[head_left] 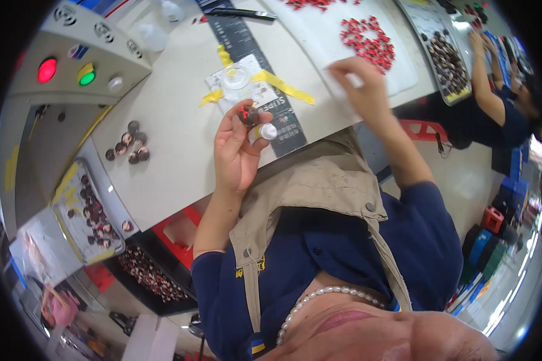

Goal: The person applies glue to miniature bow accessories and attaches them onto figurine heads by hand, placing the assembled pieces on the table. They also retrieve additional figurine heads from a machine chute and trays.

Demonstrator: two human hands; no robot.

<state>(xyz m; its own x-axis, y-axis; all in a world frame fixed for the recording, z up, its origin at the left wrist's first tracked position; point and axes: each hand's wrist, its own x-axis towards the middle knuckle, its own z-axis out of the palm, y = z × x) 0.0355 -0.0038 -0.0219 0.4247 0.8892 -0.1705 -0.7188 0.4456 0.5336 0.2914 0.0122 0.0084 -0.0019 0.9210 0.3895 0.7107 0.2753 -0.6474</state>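
Remote log. I have the white table [168, 186] across the middle of my view. On its far right, the heap of red pieces [382, 57] lies just beyond the right hand [362, 87], the nearer hand to it. That hand is blurred: fingers bent, a gap showing inside the curl, tips toward the left; I cannot tell whether they pinch anything. The left hand [238, 153] is curled closed on two items: a dark round piece [244, 115] with red on it, left and nearer of the right hand, well apart; and a small white-capped container [266, 132], long axis roughly left–right, cap rightward.
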